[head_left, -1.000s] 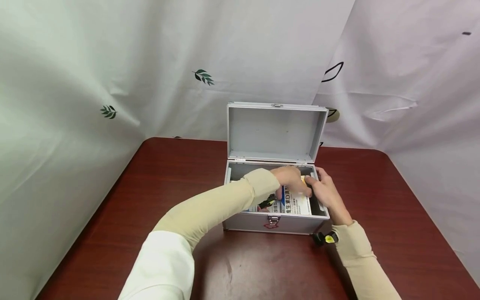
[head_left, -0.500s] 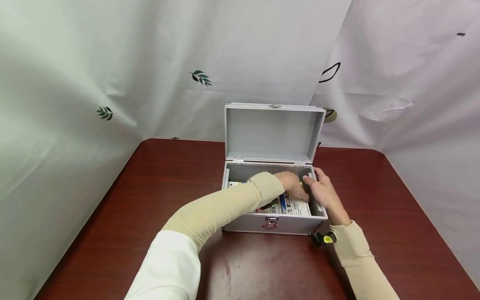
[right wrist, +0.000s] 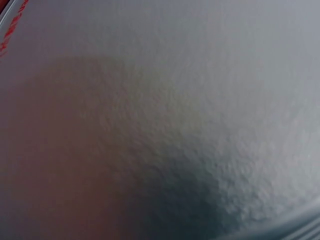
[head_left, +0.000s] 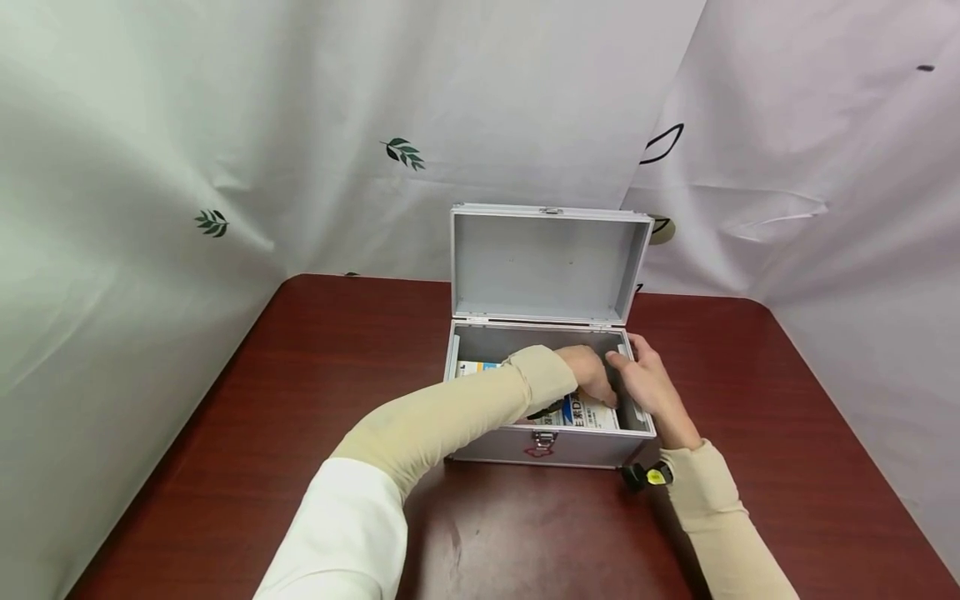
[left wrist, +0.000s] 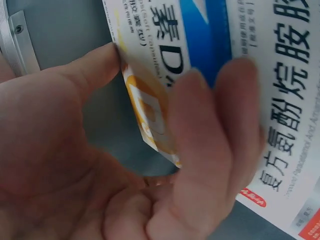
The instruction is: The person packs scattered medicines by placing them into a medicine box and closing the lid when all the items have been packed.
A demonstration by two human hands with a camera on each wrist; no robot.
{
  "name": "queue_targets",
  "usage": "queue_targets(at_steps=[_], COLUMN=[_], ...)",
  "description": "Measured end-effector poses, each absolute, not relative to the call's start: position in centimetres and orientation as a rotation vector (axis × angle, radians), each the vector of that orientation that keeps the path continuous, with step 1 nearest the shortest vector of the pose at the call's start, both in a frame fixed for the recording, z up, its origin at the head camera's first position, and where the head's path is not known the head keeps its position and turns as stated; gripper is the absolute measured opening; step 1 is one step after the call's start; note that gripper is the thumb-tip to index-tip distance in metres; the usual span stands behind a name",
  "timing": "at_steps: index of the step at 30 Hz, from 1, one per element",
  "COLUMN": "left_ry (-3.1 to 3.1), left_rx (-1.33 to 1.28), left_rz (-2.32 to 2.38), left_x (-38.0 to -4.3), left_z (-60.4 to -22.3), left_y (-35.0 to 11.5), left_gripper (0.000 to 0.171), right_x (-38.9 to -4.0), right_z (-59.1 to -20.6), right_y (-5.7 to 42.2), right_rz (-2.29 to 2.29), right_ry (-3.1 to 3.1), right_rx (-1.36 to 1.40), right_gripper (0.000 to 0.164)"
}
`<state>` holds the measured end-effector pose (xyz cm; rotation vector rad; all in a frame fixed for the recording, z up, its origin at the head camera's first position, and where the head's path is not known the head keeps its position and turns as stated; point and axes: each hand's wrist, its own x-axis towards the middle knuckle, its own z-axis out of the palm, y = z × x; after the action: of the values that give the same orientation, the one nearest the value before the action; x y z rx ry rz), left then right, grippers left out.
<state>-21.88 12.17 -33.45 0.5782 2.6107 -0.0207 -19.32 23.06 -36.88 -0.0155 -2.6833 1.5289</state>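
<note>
An aluminium case stands with its lid raised. Inside, my left hand pinches a white, blue and yellow medicine box. The left wrist view puts the thumb on one edge of this medicine box and the fingers of the left hand across its face. Beside it is another white medicine box with large black characters. My right hand grips the case's right rim, thumb on the inner side. The right wrist view holds only the case's silver wall, close and blurred.
Another medicine box shows at the case's left end, partly behind the left sleeve. The reddish-brown table extends on both sides of the case. A white curtain hangs behind.
My left hand has moved slightly down and towards the front of the case, and the medicine box it holds sits lower. The right hand has stayed on the rim.
</note>
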Motion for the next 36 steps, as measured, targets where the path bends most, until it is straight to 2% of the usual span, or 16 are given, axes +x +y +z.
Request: queue_targets(at_steps=[15,23,28,36], left_ry=[2.484,2.432,2.421,2.519], left_rx=[0.782,0.715,0.570,0.808], left_rz=[-0.293,-0.174,0.243,0.578], left_x=[-22.2,-22.4,-22.5,-22.3], left_z=[-33.2,-30.9,-27.9,-23.0], left_y=[12.0,10.7,7.6,-2.1], left_gripper=[0.059,0.052,0.062,0.054], right_x=[-19.4,-19.4,-19.5,-19.4], right_z=[-36.9,-36.9,-37.0,-36.3], right_y=[22.8,22.8,22.7,23.1], right_rz=[1.514,1.513,1.520,1.539], right_ry=[-2.684,-2.697,-2.719,-2.786], right_rx=[-0.012,-0.018,-0.032,-0.038], right_gripper=[0.041,0.042,0.047,0.064])
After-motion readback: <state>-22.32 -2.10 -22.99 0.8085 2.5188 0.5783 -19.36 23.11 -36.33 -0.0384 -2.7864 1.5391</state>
